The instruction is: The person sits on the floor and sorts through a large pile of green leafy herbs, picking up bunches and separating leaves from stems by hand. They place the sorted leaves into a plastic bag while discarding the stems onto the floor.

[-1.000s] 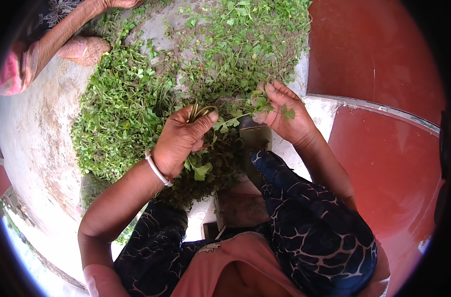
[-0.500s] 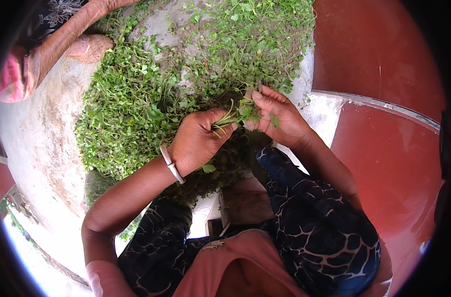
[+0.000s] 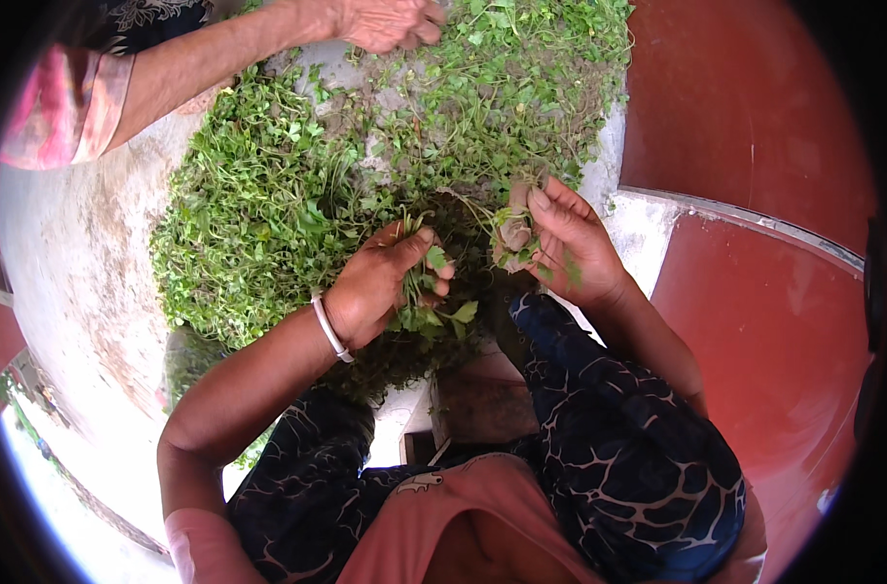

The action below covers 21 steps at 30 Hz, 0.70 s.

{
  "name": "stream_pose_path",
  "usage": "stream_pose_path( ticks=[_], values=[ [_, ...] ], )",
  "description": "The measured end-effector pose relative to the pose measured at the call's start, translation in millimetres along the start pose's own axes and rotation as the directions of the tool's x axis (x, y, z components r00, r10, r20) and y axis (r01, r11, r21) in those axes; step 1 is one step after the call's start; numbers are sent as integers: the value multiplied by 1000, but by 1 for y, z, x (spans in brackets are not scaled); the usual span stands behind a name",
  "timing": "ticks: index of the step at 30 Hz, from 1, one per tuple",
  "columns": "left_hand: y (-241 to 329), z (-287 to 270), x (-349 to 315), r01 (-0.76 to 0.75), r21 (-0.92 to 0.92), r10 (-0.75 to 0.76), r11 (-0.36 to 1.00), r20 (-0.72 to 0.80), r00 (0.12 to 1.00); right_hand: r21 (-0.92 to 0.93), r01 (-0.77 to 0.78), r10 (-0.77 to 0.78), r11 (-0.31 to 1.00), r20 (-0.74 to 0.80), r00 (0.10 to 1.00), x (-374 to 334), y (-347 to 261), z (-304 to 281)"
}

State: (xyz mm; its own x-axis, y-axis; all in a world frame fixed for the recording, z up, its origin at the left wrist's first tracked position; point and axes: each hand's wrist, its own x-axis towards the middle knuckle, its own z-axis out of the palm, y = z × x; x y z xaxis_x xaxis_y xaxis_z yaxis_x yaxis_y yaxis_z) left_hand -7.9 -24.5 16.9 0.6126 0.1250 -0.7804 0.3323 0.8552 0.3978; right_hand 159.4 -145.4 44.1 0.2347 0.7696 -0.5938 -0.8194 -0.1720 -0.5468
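My left hand (image 3: 370,284), with a white bangle at its wrist, is closed around a small bunch of leafy green herb sprigs (image 3: 434,300); the leaves hang out past the fingers. To its right, my right hand (image 3: 565,238) pinches a few thin herb stems (image 3: 506,222) with small leaves between thumb and fingers. The two hands are apart. Beneath and beyond them a wide heap of loose green herbs (image 3: 249,224) covers a pale surface, with darker, withered-looking plant matter (image 3: 419,355) nearest my knees.
From the upper left another person's hand (image 3: 390,21) reaches over the far herbs; that arm has a pink sleeve (image 3: 69,112). A red floor (image 3: 755,321) with a pale raised edge (image 3: 745,219) lies on the right. Pale concrete (image 3: 83,253) is at the left.
My hands have drawn apart, the left now gripping a leafy bunch and the right shifted slightly right with stems. The other person's arm has reached further right across the heap.
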Motion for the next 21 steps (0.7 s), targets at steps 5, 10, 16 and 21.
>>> stream_pose_path(
  ticks=[5,10,16,21],
  values=[
    [-3,-1,9,-3,-31,7,1000,128,992,-95,-28,55,995,293,955,1,11,-6],
    [1,9,1,7,-32,-5,999,62,998,-180,-48,114,982,378,919,2,15,-5],
    [31,-10,1,-145,39,147,989,-47,988,-257,-80,196,963,465,863,-2,18,-19],
    [51,-28,1,-203,0,203,979,31,979,-881,349,440,320,464,769,-9,25,-22]
  ],
)
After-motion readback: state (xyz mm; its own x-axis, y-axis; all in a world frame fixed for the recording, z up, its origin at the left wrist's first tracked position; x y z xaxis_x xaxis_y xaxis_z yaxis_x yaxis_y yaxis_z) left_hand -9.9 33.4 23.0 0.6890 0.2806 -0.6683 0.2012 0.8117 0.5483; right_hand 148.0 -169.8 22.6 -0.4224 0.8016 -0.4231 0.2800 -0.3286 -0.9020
